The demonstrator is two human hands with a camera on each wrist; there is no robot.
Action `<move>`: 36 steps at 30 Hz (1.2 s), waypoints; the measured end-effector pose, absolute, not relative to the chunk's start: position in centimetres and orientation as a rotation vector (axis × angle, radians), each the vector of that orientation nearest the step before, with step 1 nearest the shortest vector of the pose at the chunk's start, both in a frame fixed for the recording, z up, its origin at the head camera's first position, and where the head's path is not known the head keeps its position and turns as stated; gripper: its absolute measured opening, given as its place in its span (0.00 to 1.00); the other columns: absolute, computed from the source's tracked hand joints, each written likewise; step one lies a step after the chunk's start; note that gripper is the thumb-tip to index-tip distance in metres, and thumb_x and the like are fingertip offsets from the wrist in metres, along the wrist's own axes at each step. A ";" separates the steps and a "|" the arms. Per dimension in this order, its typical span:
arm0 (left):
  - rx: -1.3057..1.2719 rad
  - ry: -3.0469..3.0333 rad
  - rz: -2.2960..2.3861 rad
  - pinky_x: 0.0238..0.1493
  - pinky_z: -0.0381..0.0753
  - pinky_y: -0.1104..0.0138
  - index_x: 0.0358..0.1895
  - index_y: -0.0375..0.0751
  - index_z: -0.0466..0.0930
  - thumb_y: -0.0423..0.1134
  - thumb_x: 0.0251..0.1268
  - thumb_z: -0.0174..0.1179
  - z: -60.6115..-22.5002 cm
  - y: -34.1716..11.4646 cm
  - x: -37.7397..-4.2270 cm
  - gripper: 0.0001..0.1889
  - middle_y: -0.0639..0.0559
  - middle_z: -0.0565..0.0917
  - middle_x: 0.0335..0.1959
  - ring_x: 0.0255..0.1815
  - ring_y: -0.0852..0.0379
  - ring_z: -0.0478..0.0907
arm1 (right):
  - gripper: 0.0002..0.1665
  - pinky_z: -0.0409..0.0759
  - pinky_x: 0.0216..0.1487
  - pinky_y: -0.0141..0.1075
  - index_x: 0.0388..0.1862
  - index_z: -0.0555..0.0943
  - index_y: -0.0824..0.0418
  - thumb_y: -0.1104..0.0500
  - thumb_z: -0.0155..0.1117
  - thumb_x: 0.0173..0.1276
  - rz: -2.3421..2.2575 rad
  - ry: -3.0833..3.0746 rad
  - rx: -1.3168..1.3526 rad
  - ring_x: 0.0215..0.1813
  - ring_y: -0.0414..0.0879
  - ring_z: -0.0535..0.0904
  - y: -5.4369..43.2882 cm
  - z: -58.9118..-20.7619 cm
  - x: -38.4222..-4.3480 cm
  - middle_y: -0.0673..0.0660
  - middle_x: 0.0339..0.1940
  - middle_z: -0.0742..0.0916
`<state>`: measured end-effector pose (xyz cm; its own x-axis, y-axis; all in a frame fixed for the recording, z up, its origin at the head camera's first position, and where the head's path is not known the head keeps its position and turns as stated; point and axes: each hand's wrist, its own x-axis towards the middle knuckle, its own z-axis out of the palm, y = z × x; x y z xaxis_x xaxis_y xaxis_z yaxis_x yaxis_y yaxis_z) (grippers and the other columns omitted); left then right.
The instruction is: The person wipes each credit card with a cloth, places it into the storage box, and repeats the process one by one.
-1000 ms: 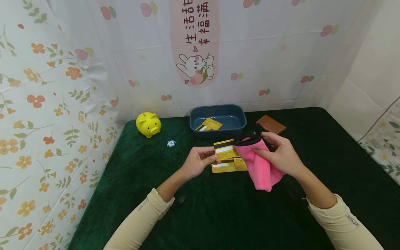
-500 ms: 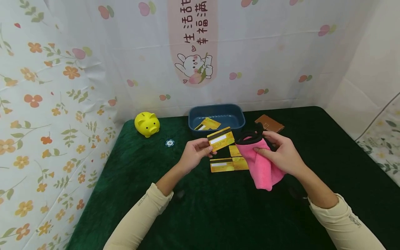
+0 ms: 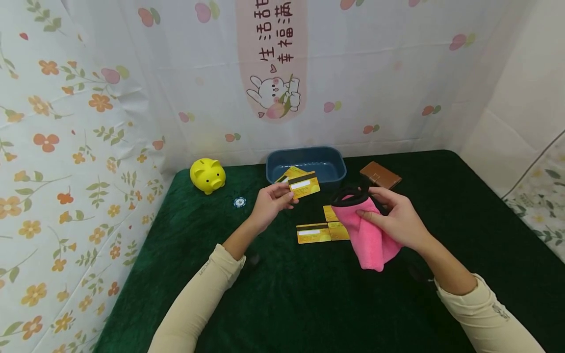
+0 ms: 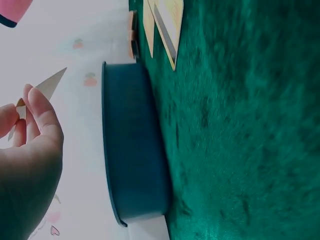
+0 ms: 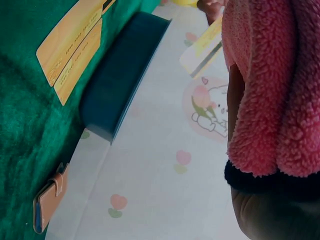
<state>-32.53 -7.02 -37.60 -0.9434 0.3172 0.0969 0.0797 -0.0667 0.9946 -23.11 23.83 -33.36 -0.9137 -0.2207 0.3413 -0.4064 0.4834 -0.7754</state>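
In the head view my left hand (image 3: pixel 268 206) pinches a yellow bank card (image 3: pixel 304 185) by its lower left corner, in front of the blue bin. The card's striped side faces me; the left wrist view shows this card (image 4: pixel 52 84) nearly edge-on between thumb and fingers. My right hand (image 3: pixel 399 215) grips a fluffy pink cloth pouch (image 3: pixel 368 235) with black trim, the thumb across its front. Close beside it lie more yellow cards (image 3: pixel 313 233) on the green cloth, partly hidden by the pouch. In the right wrist view pink plush (image 5: pixel 270 90) covers most of that hand.
A blue bin (image 3: pixel 331 171) stands at the back with yellow cards (image 3: pixel 292 172) in it. Right of it lies a brown wallet (image 3: pixel 380 175). A yellow piggy bank (image 3: pixel 207 175) and a poker chip (image 3: pixel 240 202) are at left. Printed curtains hang behind the table.
My left hand has drawn its card away from the pouch, up and left to the front of the bin, uncovering a card on the table. My right hand stays almost still.
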 end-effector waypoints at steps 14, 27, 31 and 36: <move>0.198 2.104 2.196 0.32 0.80 0.71 0.57 0.34 0.78 0.34 0.74 0.57 -37.2 -6.2 -35.6 0.14 0.38 0.85 0.51 0.40 0.51 0.84 | 0.27 0.83 0.35 0.33 0.64 0.75 0.63 0.65 0.68 0.67 1.402 -2.539 0.542 0.38 0.40 0.82 23.9 -33.6 -23.1 0.62 0.48 0.85; 0.087 2.108 2.217 0.38 0.84 0.69 0.58 0.35 0.77 0.35 0.73 0.58 -37.5 -5.8 -38.3 0.14 0.40 0.85 0.52 0.42 0.54 0.85 | 0.26 0.83 0.35 0.33 0.64 0.75 0.64 0.64 0.67 0.68 1.410 -2.543 0.558 0.38 0.42 0.83 24.1 -34.2 -23.3 0.62 0.50 0.85; 0.083 2.145 2.184 0.40 0.84 0.68 0.57 0.36 0.77 0.36 0.73 0.58 -37.6 -5.8 -38.6 0.14 0.41 0.85 0.52 0.44 0.52 0.85 | 0.26 0.84 0.35 0.33 0.64 0.75 0.64 0.64 0.67 0.68 1.415 -2.548 0.567 0.38 0.42 0.83 24.1 -34.3 -23.4 0.62 0.50 0.85; 0.079 2.243 2.089 0.42 0.85 0.66 0.56 0.35 0.78 0.36 0.73 0.59 -37.8 -5.7 -39.2 0.14 0.40 0.84 0.53 0.47 0.47 0.85 | 0.26 0.83 0.36 0.33 0.64 0.75 0.63 0.65 0.68 0.67 1.415 -2.541 0.568 0.38 0.42 0.83 24.0 -34.2 -23.4 0.62 0.50 0.85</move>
